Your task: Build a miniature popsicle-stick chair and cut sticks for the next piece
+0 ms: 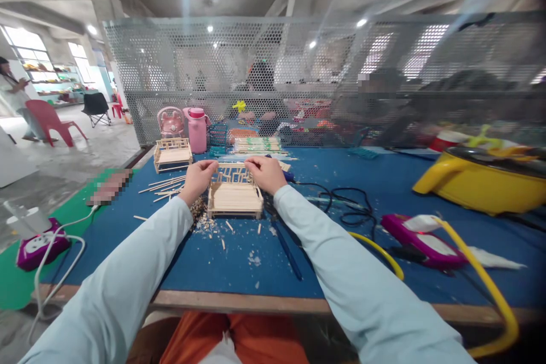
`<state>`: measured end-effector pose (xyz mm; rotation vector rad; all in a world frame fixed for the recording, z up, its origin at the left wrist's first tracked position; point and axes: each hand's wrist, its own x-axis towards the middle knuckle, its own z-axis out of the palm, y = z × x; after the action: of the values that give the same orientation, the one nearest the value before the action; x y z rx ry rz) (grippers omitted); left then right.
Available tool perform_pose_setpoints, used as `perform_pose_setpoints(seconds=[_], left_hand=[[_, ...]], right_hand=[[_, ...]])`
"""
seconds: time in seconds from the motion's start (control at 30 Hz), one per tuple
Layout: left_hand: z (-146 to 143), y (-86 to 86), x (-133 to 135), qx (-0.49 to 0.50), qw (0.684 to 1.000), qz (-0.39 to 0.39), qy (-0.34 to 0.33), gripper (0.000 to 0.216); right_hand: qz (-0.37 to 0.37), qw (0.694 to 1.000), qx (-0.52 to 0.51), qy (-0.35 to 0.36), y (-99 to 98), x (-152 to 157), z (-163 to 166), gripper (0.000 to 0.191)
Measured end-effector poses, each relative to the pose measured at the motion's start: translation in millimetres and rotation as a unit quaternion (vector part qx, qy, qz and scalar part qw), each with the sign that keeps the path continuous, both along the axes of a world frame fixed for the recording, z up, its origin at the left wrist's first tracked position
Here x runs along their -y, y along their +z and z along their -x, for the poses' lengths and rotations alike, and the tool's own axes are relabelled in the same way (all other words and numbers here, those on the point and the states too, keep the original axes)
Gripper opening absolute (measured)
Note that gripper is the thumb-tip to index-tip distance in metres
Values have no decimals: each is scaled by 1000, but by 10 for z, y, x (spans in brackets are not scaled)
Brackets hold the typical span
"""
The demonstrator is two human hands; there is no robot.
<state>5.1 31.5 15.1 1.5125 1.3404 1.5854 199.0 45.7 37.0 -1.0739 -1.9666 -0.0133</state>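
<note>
A small bench made of wooden sticks (pixel 234 196) stands on the blue table (pixel 239 261) in front of me. My left hand (pixel 198 177) pinches the top left corner of its backrest, fingers closed. On the top right corner my right hand (pixel 267 173) grips the same backrest, fingers curled. Loose wooden sticks (pixel 164 185) lie to the left of my left hand. Wood scraps (pixel 209 222) are scattered by the bench's front left leg.
A second stick bench (pixel 173 153) sits at the back left, beside a pink bottle (pixel 197 129). A blue pen (pixel 286 250) lies right of the bench, with black cable (pixel 345 205) behind it. A yellow pot (pixel 482 182) and a pink tool (pixel 420 233) occupy the right. A perforated metal screen (pixel 298 68) backs the table.
</note>
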Motion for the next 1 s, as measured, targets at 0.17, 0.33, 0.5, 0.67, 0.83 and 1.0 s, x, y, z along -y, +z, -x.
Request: perform_pose_setpoints(seconds=[0.17, 0.33, 0.5, 0.67, 0.83, 1.0], left_hand=[[-3, 11, 14, -4, 1000, -4, 6, 29], [-11, 7, 15, 0, 1000, -4, 4, 29], [17, -13, -17, 14, 1000, -6, 7, 33], [46, -28, -36, 31, 999, -1, 9, 41], [16, -27, -5, 22, 1000, 1, -6, 33], [13, -35, -6, 13, 1000, -9, -8, 30]], right_hand=[[-2, 1000, -8, 4, -15, -7, -6, 17], [1, 1000, -5, 4, -12, -3, -11, 17], [6, 999, -38, 3, -7, 0, -15, 20], [-19, 999, -50, 6, -28, -17, -11, 19], [-17, 999, -25, 21, -49, -23, 0, 17], [-16, 1000, -17, 20, -42, -25, 0, 17]])
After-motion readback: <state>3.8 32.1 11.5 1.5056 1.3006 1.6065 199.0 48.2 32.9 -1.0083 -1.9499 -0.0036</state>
